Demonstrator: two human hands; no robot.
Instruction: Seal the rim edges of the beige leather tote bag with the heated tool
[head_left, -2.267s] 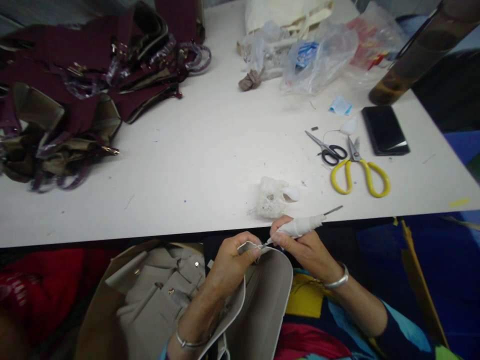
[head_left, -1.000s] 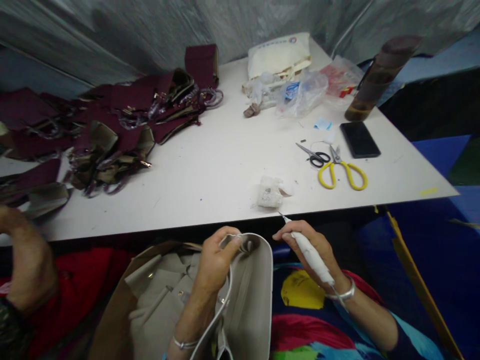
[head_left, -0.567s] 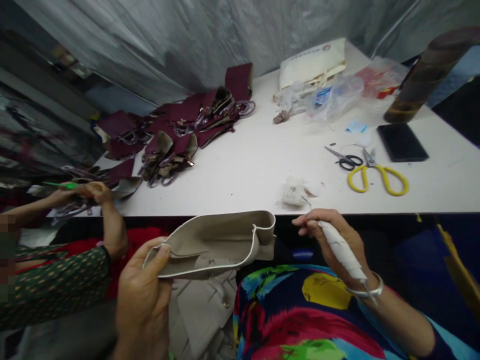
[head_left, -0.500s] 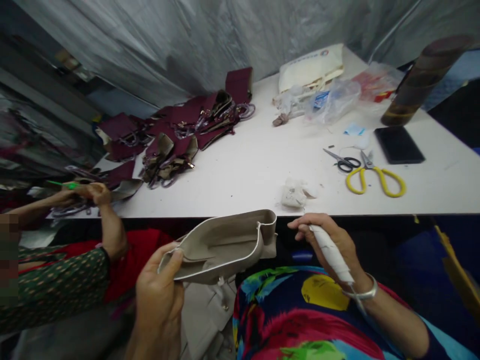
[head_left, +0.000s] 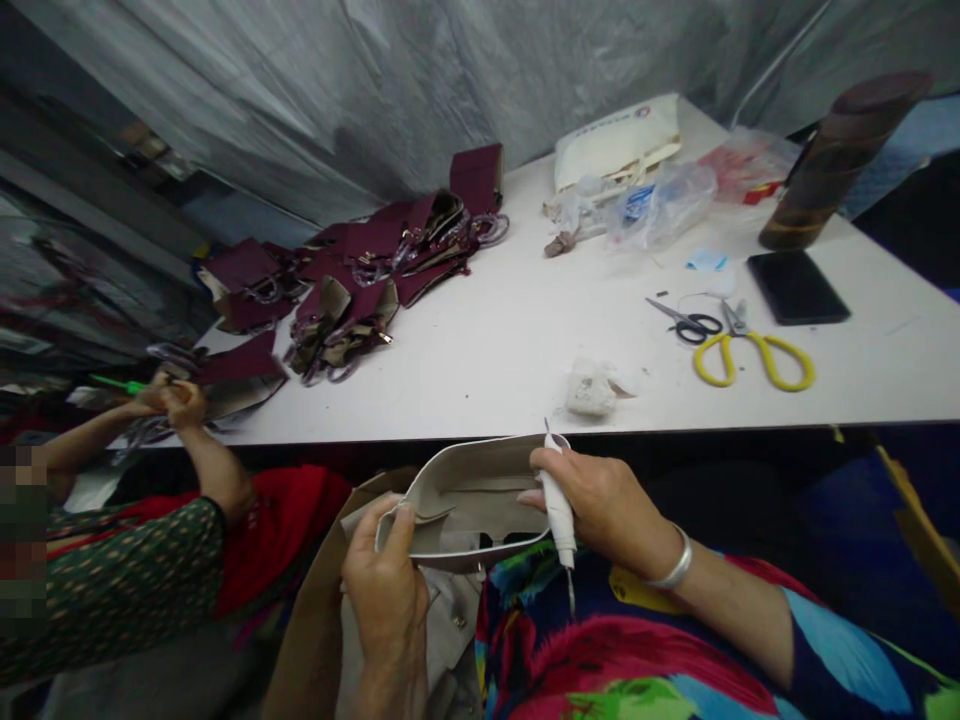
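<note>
My left hand (head_left: 390, 590) pinches the left end of a beige handbag (head_left: 442, 478), its mouth turned up so the lining shows. At the bag's right end, my right hand (head_left: 600, 500) is closed round a white-wrapped pen-like tool (head_left: 559, 510). A thin dark tip sticks out at the tool's top and a cord leaves its lower end. The tool overlaps the bag's right rim; whether its tip touches the bag I cannot tell. Below the bag, more beige bag pieces (head_left: 442, 610) lie in a cardboard box (head_left: 307, 630).
On the white table (head_left: 495, 340) are a crumpled white lump (head_left: 591, 392), yellow-handled scissors (head_left: 780, 365), small black-handled scissors (head_left: 694, 326), a phone (head_left: 799, 287) and a dark bottle (head_left: 844, 165). Several maroon handbags (head_left: 367, 245) are heaped at left, beside a co-worker's hands (head_left: 176, 402).
My right hand has moved left with the tool, from beside the bag to its right rim. My left hand and the bag have shifted slightly right, and the cardboard box now shows below.
</note>
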